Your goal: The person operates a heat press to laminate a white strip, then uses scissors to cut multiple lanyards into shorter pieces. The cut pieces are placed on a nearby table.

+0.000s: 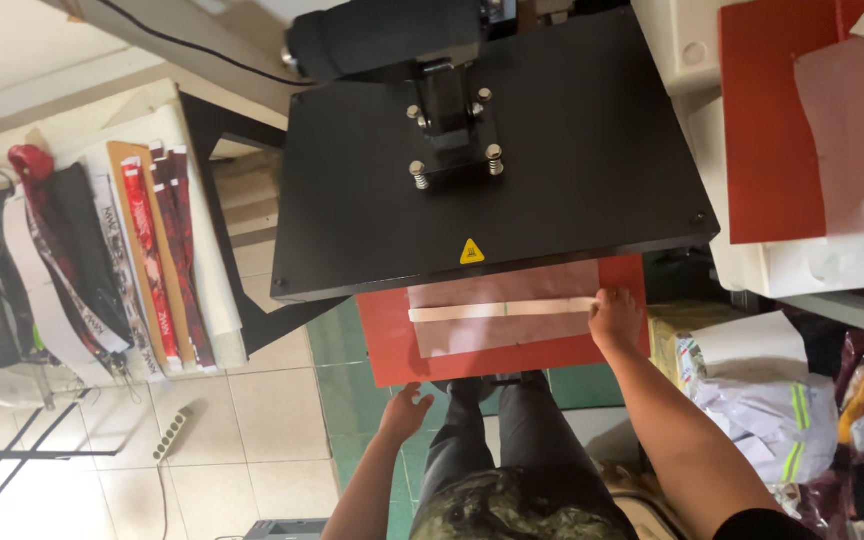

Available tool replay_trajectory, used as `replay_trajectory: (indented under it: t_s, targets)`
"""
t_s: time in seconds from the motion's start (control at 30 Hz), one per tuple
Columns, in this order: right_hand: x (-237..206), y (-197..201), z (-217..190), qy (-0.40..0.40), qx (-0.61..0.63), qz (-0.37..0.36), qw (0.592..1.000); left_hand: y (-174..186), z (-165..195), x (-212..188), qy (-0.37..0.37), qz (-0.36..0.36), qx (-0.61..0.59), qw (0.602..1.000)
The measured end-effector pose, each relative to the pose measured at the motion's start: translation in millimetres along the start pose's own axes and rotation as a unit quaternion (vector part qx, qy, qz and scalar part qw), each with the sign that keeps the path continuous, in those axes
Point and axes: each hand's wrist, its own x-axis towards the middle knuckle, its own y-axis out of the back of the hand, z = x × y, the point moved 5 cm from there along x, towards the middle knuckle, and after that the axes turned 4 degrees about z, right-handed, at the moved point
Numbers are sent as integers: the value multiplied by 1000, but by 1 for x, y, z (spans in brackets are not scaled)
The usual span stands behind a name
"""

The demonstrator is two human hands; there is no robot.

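Red lower pad (392, 345) of heat press carries a translucent sheet (512, 320) with a white strip (502, 310) laid across it. Black upper plate (552, 170) overhangs pad's far part. Side table (214, 290) at left holds red patterned lanyard strips (147, 260) in a row.

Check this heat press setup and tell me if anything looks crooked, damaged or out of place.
Nothing looks damaged or spilled. The white strip lies nearly straight across the translucent sheet on the red pad, under the raised black platen. The right hand rests on its end; the left hand is near the pad's front edge.
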Motion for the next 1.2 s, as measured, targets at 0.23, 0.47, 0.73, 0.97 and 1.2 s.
replay_trajectory:
  t_s: [0.23, 0.47, 0.73, 0.97, 1.2]
  targets:
    - [-18, 27, 0, -47, 141, -51, 988, 7, 7, -19, -17, -13, 35, 999]
    - [-61, 60, -47, 40, 302, -27, 952, 14, 68, -40, -286, 65, 57, 954]
    - [-129, 108, -157, 215, 385, -63, 895, 62, 127, -116, -334, 128, -25, 933]
    - [-188, 167, -266, 331, 392, -72, 856, 153, 77, -198, -426, 314, -98, 843]
    - [-276, 220, -371, 390, 459, -27, 798, 235, -29, -281, -412, 415, -140, 799]
